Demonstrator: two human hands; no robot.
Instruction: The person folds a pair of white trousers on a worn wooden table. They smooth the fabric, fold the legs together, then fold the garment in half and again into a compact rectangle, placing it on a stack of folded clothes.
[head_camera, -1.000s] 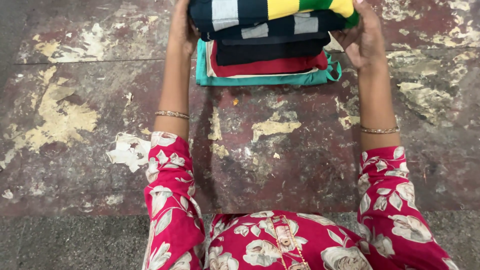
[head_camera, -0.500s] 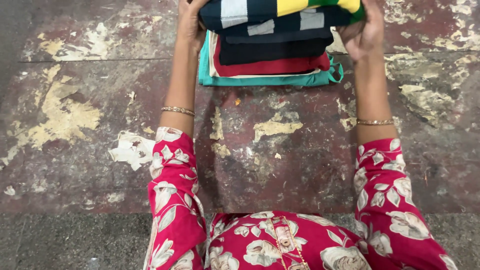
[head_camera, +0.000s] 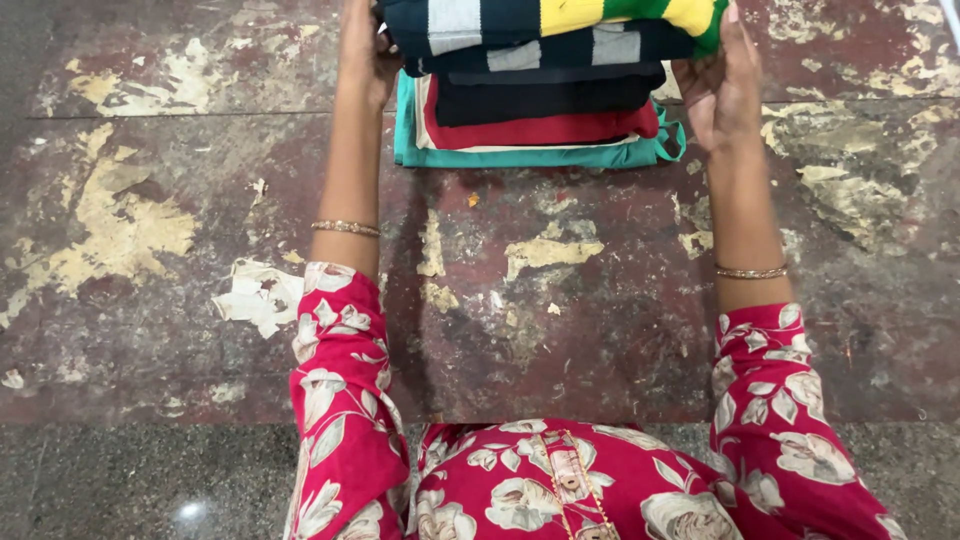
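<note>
Fingers of both hands clasp short ends of striped folded garment (head_camera: 550, 30), topmost on clothes stack (head_camera: 535, 125) at far edge of worn red floor (head_camera: 560, 320). Long axis runs left-right. Left hand (head_camera: 365, 50), right hand (head_camera: 722, 90) equally near, one per end.

Even, fairly bright light falls from above, casting soft shadows to the right of each arm and beneath the clothes stack (head_camera: 540, 100). A small glare spot sits on the near left floor (head_camera: 190, 510). The picture is sharp overall, with little edge distortion.
</note>
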